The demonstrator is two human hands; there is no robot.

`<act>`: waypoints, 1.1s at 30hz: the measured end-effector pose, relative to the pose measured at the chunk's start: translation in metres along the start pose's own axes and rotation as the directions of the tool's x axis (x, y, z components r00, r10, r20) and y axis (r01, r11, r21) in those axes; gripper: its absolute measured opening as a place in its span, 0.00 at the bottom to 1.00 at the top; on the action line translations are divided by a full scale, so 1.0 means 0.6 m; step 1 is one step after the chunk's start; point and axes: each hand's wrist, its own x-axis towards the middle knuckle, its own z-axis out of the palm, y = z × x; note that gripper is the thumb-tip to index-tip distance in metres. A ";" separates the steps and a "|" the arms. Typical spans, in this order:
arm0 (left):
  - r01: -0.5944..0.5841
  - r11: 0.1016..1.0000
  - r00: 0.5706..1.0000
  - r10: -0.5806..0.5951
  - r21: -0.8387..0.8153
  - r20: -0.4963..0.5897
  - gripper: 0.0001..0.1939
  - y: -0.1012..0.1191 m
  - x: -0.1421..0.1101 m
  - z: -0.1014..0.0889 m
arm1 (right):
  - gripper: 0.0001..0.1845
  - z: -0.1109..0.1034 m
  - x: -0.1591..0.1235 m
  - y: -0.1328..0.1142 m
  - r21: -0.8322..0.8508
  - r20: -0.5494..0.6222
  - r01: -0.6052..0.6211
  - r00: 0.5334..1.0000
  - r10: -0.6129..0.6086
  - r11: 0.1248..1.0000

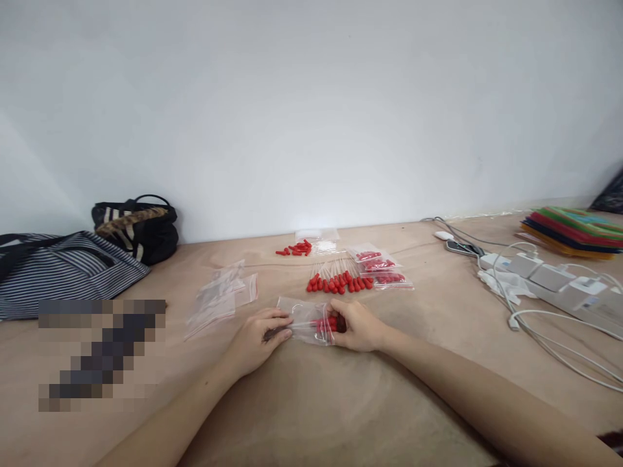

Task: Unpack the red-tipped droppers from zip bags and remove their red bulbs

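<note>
Left hand (260, 334) pinched narrow, thumb and fingertips on the left edge of a clear plastic bag (302, 333). Right hand (357, 326) curled round the bag's other end, thumb below, fingers above, gap small; can't tell if it grips the contents too or only the film. Bag sits between both hands, at or just over the tan surface (311, 408), center front. Inside: red-ended sticks (322, 323), red ends toward the right hand, pale shafts toward the left. Count unclear.

Just beyond the bag: row of loose red-ended pins (341, 283), thin shafts pointing at the wall (311, 117). Right of the row, overlapping filled bags (382, 267) with red bits inside. Behind the row, small pile of red pieces (296, 248). Left of the hands, flat clear bags (221, 298), overlapping.

Farther out, left: striped bag (73, 269), black handbag (160, 233), pixelated dark patch (104, 353). Right: white chargers (555, 279) with cables, stack of colored sheets (574, 230).
</note>
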 end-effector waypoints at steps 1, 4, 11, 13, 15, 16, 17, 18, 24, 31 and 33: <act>0.001 1.000 1.000 -0.001 -0.001 -0.001 0.13 0.001 0.000 0.000 | 0.09 0.000 -0.001 0.001 0.030 0.014 0.025 1.000 -0.026 0.999; 0.006 1.000 1.000 -0.006 -0.003 -0.004 0.13 0.002 0.001 0.000 | 0.08 0.000 -0.001 0.011 0.209 0.024 0.037 0.999 -0.043 0.977; 0.062 0.998 0.998 -0.062 0.028 0.029 0.14 -0.001 -0.001 -0.007 | 0.13 -0.071 -0.011 0.078 0.575 0.046 -0.100 0.995 0.090 0.812; 0.069 0.997 0.997 -0.070 0.030 0.038 0.14 -0.001 0.000 -0.009 | 0.13 -0.106 -0.019 0.102 0.612 -0.017 -0.092 0.991 0.129 0.786; 0.076 0.997 0.996 -0.077 0.033 0.044 0.15 0.000 0.001 -0.010 | 0.12 -0.133 -0.024 0.122 0.631 -0.123 -0.087 0.970 0.211 0.771; 0.081 0.996 0.996 -0.082 0.035 0.046 0.15 0.000 0.001 -0.010 | 0.13 -0.140 -0.024 0.128 0.637 -0.191 -0.073 0.949 0.249 0.767; 0.086 0.996 0.995 -0.087 0.036 0.045 0.15 0.000 0.002 -0.010 | 0.13 -0.144 -0.022 0.132 0.639 -0.261 -0.058 0.921 0.287 0.767; 0.091 0.995 0.995 -0.093 0.036 0.045 0.15 -0.001 0.002 -0.010 | 0.13 -0.142 -0.018 0.134 0.634 -0.334 -0.042 0.886 0.323 0.772; 0.105 0.994 0.993 -0.106 0.019 0.048 0.15 -0.002 0.002 -0.010 | 0.14 -0.076 0.017 0.116 0.369 -0.649 -0.196 0.646 0.403 0.909; 0.111 0.994 0.993 -0.112 0.007 0.044 0.15 -0.003 0.002 -0.010 | 0.17 -0.039 0.030 0.092 -0.091 -0.652 -0.573 0.652 0.386 0.814; 0.112 0.994 0.993 -0.113 0.012 0.043 0.15 -0.003 0.002 -0.010 | 0.18 -0.039 0.030 0.091 -0.136 -0.627 -0.571 0.683 0.376 0.810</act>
